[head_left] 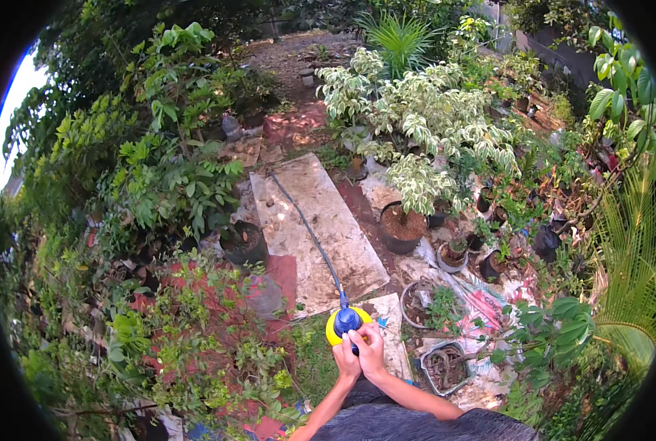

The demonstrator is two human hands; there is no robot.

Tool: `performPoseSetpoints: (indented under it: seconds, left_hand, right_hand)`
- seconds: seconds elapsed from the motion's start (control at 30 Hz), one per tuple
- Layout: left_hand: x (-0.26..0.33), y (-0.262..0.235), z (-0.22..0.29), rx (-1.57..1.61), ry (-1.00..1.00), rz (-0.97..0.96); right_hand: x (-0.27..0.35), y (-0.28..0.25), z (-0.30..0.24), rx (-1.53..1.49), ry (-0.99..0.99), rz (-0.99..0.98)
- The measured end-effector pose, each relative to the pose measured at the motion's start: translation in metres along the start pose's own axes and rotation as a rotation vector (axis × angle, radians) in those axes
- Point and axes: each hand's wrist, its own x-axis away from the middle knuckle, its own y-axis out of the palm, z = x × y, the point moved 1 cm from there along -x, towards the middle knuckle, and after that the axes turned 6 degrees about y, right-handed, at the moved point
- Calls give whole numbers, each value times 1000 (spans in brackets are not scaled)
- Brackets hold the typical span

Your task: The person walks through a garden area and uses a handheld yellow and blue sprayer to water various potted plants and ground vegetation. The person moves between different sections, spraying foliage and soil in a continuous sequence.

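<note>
A pump sprayer with a yellow body (333, 328) and a blue top (348, 319) is held in front of my waist. From its blue nozzle end (343, 298) a long thin dark wand (307, 228) reaches forward over the pale slab. My left hand (346, 359) closes around the near side of the blue top. Beside it, touching, my right hand (371, 350) also grips the top, with thumb and fingers bent together. The hands cover the near part of the sprayer, so its handle is partly hidden.
Pale slabs (309, 268) form a path ahead. Dense shrubs (188, 184) crowd the left. On the right stand a black pot (403, 231) with a variegated plant (416, 110), a square container (446, 367), a round pot (416, 303) and palm fronds (629, 272).
</note>
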Motion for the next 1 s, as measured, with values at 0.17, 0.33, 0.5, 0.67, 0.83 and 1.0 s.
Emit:
performPoseSetpoints:
  seconds: [0.17,0.33,0.5,0.67,0.83,1.0]
  left_hand:
    - [-61,-9,-8,12,4,143]
    - [-95,-24,-9,-35,-8,256]
    - [-114,-38,-16,-12,-74,400]
    - [-132,-36,-26,-4,-94,582]
    - [-168,-27,-41,-46,-152,644]
    - [-218,0,-50,-11,-177,709]
  right_hand:
    - [-57,39,2,23,7,-93]
    - [-89,69,8,38,42,-228]
    - [-109,96,24,32,128,-360]
    - [-134,112,35,137,158,-462]
    - [-180,123,46,91,278,-599]
    - [-241,129,50,72,433,-687]
